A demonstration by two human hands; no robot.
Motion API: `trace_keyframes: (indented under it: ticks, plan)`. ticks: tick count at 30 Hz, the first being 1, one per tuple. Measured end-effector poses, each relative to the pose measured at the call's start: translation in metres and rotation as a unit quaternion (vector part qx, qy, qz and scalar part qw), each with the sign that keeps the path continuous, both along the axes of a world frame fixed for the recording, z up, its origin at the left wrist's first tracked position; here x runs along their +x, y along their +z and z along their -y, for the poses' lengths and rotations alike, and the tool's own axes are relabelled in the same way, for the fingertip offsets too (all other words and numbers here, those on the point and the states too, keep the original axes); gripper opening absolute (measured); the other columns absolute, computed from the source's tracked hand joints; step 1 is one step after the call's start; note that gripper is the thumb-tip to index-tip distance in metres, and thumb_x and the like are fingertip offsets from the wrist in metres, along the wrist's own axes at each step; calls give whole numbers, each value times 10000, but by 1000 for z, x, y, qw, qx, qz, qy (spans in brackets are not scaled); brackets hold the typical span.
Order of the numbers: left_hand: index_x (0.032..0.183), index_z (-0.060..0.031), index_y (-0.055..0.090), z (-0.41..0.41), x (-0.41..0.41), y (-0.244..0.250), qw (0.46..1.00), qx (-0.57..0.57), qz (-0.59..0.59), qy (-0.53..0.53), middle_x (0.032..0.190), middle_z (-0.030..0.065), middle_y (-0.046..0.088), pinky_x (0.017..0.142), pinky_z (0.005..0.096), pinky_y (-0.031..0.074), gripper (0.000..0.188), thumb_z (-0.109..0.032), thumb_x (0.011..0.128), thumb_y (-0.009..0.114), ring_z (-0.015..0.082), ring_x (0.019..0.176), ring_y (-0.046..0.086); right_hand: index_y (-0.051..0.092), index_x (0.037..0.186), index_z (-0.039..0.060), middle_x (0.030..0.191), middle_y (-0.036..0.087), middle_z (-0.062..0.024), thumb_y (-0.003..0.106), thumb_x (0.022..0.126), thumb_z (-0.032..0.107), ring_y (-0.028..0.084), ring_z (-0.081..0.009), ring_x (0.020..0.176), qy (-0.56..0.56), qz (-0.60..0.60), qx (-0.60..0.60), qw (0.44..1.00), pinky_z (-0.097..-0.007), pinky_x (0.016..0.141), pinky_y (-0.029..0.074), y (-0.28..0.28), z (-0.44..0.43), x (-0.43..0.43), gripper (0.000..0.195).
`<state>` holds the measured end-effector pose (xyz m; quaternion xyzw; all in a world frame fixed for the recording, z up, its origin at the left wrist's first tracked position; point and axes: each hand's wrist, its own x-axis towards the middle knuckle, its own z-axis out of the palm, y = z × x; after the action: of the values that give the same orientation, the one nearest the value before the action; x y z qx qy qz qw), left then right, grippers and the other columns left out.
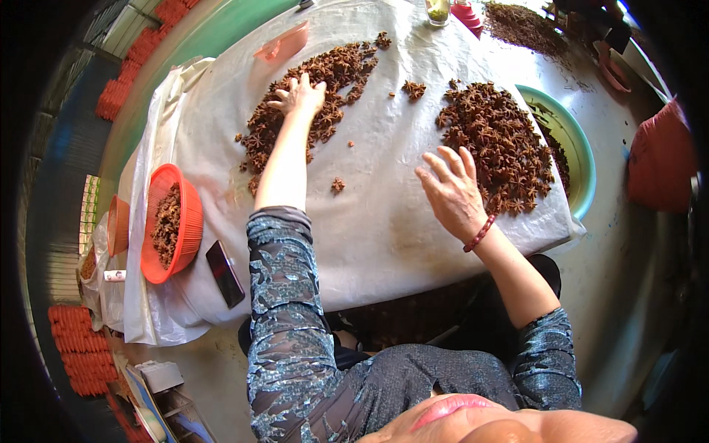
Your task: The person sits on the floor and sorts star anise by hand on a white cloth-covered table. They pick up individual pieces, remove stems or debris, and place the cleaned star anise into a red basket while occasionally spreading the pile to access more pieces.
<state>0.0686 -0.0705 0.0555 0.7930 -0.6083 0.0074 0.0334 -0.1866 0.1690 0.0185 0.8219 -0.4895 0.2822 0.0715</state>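
Observation:
My left hand (302, 98) rests with its fingers spread on a long pile of star anise (329, 77), at the far left of a table covered with white plastic sheeting (376, 232). Whatever lies under those fingertips is hidden. My right hand (451, 191), a red bead bracelet (479, 233) on its wrist, is held palm down beside a second, denser heap of star anise (498, 144). Its fingers are apart, and no object shows in them. Between the two heaps lie a small cluster of star anise (414, 90) and a single star anise (338, 185).
Left on the table are a red plastic basket (191, 227) holding brown pieces, a smartphone (225, 274) and a pink plastic scoop-like container (285, 41). A glass (438, 14) stands at the far edge. Beyond the right edge sits a green basin (584, 160); a red sack (662, 158) is farther right.

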Motion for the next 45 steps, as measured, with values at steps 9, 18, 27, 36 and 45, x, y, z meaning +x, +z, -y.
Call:
trace_keyframes:
  ticks: [9,18,27,36,45]
  plan:
    - [1263,-173,514,-120,-33,-30,984,-59,39,-165,1391,88,389,988,590,319,424,-388,898,519,352,1247,386,644,1012,71,1161,567,-103,570,760,39,443,-284,1204,43,31,18,998,-471,1063,277,-7,7,13,264]
    - [1120,-78,627,-214,-18,-34,898,-245,-100,-351,1194,175,568,892,426,469,284,-216,878,572,330,1059,557,647,988,74,1115,591,-72,613,783,28,465,-278,1168,66,82,13,994,-428,1015,347,14,-11,39,213]
    - [1139,-148,643,-91,26,-18,943,-109,-58,-309,1199,82,609,1009,373,420,323,-118,818,618,253,1171,520,646,948,52,1040,609,-84,571,769,22,494,-282,1123,100,85,15,991,-414,992,362,-8,2,39,197]
    - [922,-88,691,-130,18,-24,948,-173,-118,-241,946,116,682,813,409,500,148,-142,809,612,291,895,636,647,951,43,1025,620,-75,607,778,22,523,-259,1087,105,95,14,990,-397,947,402,0,-5,30,179]
    - [863,-45,707,-88,-25,-27,999,-31,-21,-25,1030,126,668,942,410,392,350,-365,767,602,287,1049,561,650,935,45,984,625,-79,564,757,7,525,-255,1066,113,122,-1,986,-404,968,373,2,-8,29,202]
